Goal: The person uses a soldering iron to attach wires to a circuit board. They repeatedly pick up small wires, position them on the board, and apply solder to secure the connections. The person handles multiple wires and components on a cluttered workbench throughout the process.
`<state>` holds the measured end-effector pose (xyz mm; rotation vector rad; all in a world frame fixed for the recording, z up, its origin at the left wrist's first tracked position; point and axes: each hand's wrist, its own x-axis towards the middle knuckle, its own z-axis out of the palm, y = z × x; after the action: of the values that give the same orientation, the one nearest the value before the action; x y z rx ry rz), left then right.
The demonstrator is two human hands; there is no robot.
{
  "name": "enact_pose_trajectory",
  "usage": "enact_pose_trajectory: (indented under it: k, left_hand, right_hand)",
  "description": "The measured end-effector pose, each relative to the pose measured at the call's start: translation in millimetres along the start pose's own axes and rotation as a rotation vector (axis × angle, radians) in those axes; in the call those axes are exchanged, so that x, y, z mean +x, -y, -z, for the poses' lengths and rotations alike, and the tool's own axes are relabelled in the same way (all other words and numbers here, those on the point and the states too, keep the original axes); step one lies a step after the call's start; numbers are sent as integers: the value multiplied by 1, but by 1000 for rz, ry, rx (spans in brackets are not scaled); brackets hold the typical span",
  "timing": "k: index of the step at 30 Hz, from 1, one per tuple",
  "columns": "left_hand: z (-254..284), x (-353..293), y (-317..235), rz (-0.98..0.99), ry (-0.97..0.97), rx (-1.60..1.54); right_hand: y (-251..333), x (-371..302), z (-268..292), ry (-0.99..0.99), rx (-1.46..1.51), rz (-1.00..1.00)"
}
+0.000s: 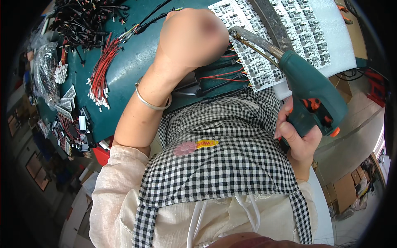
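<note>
Nearest you: your black-and-white checked apron (219, 169), with a pink flower patch at its middle. Right of it, your right hand (304, 144), grip clamped round the handle of a green soldering gun (310, 78). The gun slants far and left over the white circuit-board panel (260, 66), metal tip just beside your left hand (194, 39). That hand is blurred; you can't tell from here whether its grip is apart or together, or on what. Red wires (219, 77) run along the panel's left edge. A dark metal bar (271, 25) lies across the panel; white foam (343, 45) shows to its right. On the green worktop (128, 78), left: a bundle of red leads (103, 72) with white connectors. Farther, a heap of black cables (82, 20).
</note>
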<state>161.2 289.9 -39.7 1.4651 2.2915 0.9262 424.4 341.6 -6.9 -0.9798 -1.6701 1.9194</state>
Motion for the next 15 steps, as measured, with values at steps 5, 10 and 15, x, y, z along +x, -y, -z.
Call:
enact_pose_trajectory:
  k: [5, 10, 15]
  left_hand:
    - [1, 1, 2, -23, -7, 3]
    - [9, 3, -8, 171, 147, -109]
    - [4, 2, -4, 35, 38, -15]
  right_hand:
    - [7, 3, 7, 81, -6, -47]
    - [10, 5, 4, -1, 36, -29]
    - [19, 13, 14, 2, 204, 18]
